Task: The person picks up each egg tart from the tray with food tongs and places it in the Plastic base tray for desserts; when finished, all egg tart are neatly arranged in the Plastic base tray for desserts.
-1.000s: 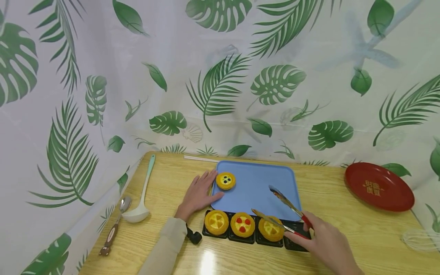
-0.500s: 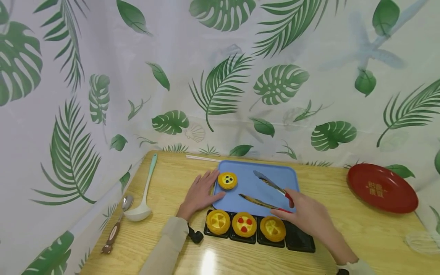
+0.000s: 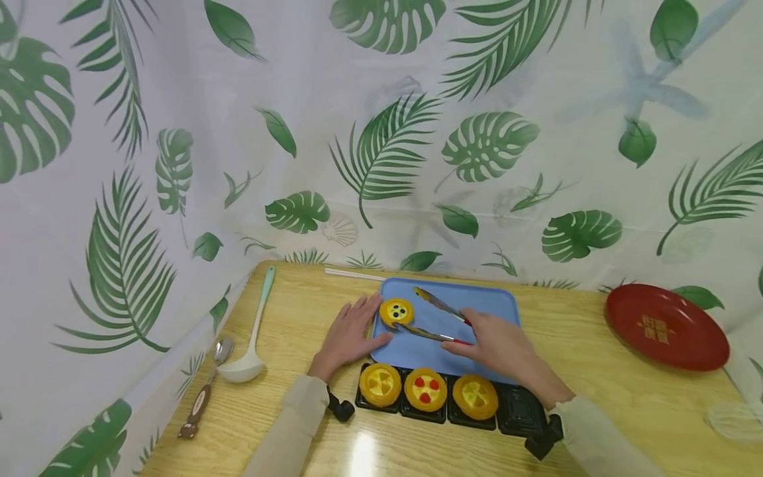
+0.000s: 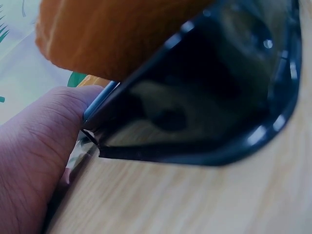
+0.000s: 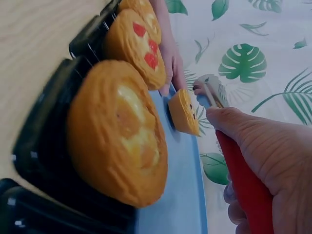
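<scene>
My right hand grips red-handled metal tongs, also plain in the right wrist view by their red handle. The tongs' arms are spread over a blue tray, their tips close to an egg tart with dark dots at the tray's left end. Whether a tip touches the tart I cannot tell. At the tray's left edge rests my left hand, fingers straight and thumb spread over the rim. In front of the tray, three tarts, one with red pieces, sit in black plastic cups; the rightmost cup holds none.
A white ladle with a mint handle and a brown-handled spoon lie at the left. Chopsticks lie behind the tray. A red oval plate and a pale whisk-like thing are at the right.
My right hand has carried the tongs leftward from above the black cups and over the tray to the dotted tart. The left hand stays at the tray's edge.
</scene>
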### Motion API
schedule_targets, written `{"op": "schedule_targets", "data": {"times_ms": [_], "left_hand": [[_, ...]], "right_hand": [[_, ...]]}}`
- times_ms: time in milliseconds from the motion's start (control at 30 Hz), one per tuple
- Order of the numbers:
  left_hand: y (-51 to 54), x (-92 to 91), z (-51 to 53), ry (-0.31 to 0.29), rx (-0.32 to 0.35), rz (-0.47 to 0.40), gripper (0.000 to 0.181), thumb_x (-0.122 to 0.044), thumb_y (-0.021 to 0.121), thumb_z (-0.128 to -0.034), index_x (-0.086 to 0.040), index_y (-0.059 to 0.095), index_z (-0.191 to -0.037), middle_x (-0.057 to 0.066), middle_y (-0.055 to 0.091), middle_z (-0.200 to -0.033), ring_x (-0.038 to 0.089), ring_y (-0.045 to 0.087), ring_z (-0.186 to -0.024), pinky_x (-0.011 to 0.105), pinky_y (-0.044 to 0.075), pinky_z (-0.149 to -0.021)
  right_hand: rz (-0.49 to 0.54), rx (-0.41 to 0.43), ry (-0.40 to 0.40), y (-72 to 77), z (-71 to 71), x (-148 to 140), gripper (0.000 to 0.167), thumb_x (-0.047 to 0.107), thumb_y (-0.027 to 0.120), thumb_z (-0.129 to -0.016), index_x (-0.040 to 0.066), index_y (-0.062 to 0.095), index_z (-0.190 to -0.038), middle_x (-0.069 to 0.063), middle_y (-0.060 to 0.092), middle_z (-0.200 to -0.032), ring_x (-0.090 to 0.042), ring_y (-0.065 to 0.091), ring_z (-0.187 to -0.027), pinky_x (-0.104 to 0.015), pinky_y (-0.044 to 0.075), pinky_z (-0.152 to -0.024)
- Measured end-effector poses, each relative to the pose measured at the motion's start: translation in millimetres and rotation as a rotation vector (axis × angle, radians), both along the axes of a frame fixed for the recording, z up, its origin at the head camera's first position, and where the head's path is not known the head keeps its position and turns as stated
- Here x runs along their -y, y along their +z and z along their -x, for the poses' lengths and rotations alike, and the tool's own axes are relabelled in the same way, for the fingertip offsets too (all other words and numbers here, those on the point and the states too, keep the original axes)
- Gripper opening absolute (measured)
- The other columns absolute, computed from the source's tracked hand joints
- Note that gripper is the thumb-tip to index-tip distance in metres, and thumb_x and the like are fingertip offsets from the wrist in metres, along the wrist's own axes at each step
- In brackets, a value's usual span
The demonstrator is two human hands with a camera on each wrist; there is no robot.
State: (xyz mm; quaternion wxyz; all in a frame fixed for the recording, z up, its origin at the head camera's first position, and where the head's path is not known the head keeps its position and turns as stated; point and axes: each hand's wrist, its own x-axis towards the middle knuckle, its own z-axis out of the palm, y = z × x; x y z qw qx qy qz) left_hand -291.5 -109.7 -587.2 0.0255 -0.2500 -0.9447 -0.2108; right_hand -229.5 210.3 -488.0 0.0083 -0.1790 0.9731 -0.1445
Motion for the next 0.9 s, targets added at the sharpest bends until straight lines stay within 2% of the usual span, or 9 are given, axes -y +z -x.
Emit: {"op": "schedule_targets", "data": {"times_ms": [167, 367, 667, 900], "left_hand": [[-0.6, -0.6, -0.4, 0.009, 0.001, 0.022, 0.093, -0.072, 0.047, -0.0984, -0.019, 0.02, -0.169, -0.002, 0.021, -0.174, 0.027, 0.019, -0.16, 0.05, 0.012, -0.13], [-1.2, -0.6, 0.1, 0.017, 0.011, 0.018, 0.093, -0.071, 0.049, -0.098, -0.019, 0.02, -0.169, -0.003, 0.021, -0.174, 0.026, 0.019, -0.16, 0.05, 0.011, -0.13], [-2.3, 1.3, -0.9, 0.013, 0.016, 0.026, 0.093, -0.072, 0.048, -0.098, -0.019, 0.019, -0.169, -0.003, 0.02, -0.174, 0.026, 0.018, -0.161, 0.05, 0.011, -0.13], [-2.4, 1.0, -0.1, 0.012, 0.009, 0.017, 0.093, -0.072, 0.048, -0.098, -0.018, 0.021, -0.169, -0.002, 0.022, -0.174, 0.027, 0.019, -0.16, 0.051, 0.011, -0.13]], "right_hand": [[0.001, 0.032, 0.007, -5.3, 12.8, 5.0, 0.066, 0.063, 0.075, -0.088, 0.007, 0.063, -0.12, 0.0, 0.061, -0.076, -0.015, 0.051, -0.057, -0.031, 0.041, -0.05], [-0.019, 0.034, 0.025, -14.2, 22.6, 10.7, 0.067, 0.064, 0.076, -0.087, 0.006, 0.065, -0.12, 0.001, 0.058, -0.074, -0.016, 0.049, -0.058, -0.031, 0.038, -0.049], [-0.026, 0.068, 0.008, -19.9, 27.8, 16.5, 0.067, 0.065, 0.076, -0.087, 0.01, 0.067, -0.125, 0.001, 0.063, -0.082, -0.017, 0.052, -0.064, -0.032, 0.041, -0.051], [-0.026, 0.06, 0.036, -22.2, 29.1, 17.0, 0.057, 0.062, 0.075, -0.089, 0.013, 0.069, -0.117, 0.002, 0.055, -0.072, -0.016, 0.048, -0.06, -0.031, 0.035, -0.05]]}}
